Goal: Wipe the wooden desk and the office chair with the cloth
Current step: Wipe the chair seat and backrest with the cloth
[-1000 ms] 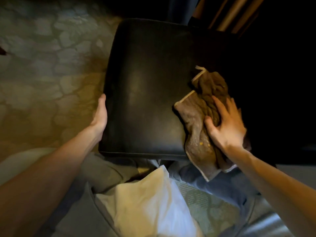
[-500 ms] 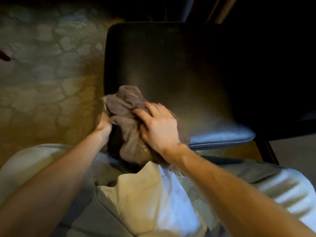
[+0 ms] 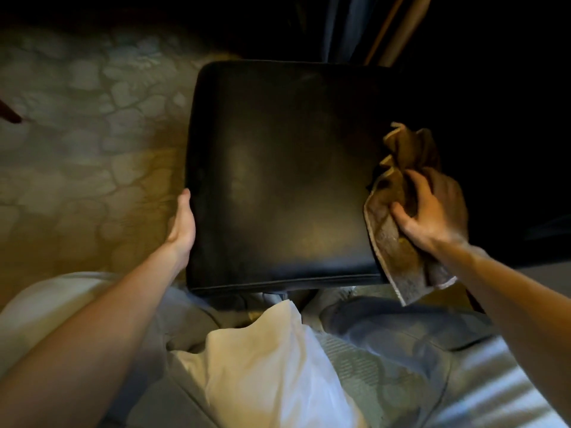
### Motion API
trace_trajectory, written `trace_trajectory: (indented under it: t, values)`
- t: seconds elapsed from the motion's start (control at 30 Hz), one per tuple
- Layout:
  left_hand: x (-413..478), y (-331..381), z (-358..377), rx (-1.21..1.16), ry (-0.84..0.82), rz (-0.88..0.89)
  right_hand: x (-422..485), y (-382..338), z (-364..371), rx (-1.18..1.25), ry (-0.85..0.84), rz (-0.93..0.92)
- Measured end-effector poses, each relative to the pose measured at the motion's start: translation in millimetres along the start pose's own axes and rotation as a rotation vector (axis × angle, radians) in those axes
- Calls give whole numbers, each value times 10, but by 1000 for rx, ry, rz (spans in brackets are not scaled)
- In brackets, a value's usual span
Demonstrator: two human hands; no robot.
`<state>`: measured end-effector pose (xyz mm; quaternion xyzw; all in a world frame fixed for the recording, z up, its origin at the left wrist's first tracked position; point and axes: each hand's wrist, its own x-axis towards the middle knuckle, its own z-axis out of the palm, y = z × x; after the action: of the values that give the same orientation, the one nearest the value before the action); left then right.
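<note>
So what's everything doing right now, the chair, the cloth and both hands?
Chair seat: black, shiny, top uncovered.
Cloth: bunched up at the seat's right edge, one end hanging past the front corner.
Left hand: rests against the seat's left side.
Right hand: grips the cloth.

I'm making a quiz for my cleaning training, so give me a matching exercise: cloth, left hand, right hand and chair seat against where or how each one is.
1 cloth
2 left hand
3 right hand
4 chair seat

A black, between the two hands
B flat against the seat's left edge
C brown, bunched at the seat's right edge
D gripping the fabric

Pairs: 1-C, 2-B, 3-D, 4-A
</note>
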<state>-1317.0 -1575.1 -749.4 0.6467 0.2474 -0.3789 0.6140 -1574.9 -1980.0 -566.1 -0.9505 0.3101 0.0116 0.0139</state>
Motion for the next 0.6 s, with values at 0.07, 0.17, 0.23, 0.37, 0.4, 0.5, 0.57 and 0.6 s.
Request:
trace_trajectory:
  t: [0.07,0.17,0.23,0.37,0.4,0.5,0.57,0.6]
  values:
    - [8,11,-18,0,24,3,6,-93,70,-21,103,53]
    - [240,-10,-120,8,41,-9,38,-217,71,-110,175,97]
    - [230,55,-110,22,68,-42,31,-295,41,-103,162,103]
    - [-13,175,9,32,85,-9,-146,-575,105,-51,208,-71]
    - [-115,206,63,42,94,-13,-199,-703,128,-26,226,-118]
    - [-207,233,125,43,122,-17,-363,-1265,141,83,223,-213]
    - [-176,211,128,34,140,9,-492,-1783,156,168,216,-275]
    - [-236,202,134,36,142,45,-558,-2058,164,207,199,-317]
